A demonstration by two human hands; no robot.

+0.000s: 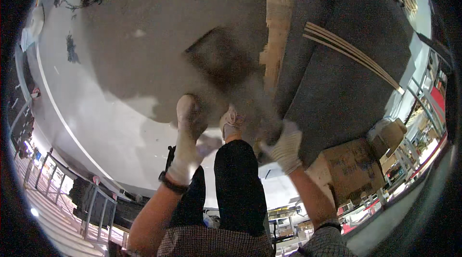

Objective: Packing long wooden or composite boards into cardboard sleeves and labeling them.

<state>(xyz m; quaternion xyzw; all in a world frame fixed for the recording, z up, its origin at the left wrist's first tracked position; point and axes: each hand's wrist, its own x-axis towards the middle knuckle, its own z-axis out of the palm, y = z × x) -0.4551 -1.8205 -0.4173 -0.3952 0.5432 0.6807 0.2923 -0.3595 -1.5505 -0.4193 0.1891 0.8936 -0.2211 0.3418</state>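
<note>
My left hand point(182, 160), in a white knitted glove with a dark band at the wrist, reaches forward over my left leg. Its fingers are smeared by motion, and whether they grip anything is unclear. My right hand point(287, 147), in a matching glove, is out to the right of my right knee, thumb and fingers curled around something dark and blurred. Ahead of my feet is a smeared dark square shape point(221, 59), its kind unclear. A pale shoe point(232, 121) shows on my right foot.
A grey floor carries a large darker patch point(159, 26). On the right lie dark sheets point(346, 79), thin pale strips point(356, 52) and a torn cardboard strip point(277, 26). Cardboard boxes point(353, 170) stand by my right arm; metal railings point(98, 204) are at lower left.
</note>
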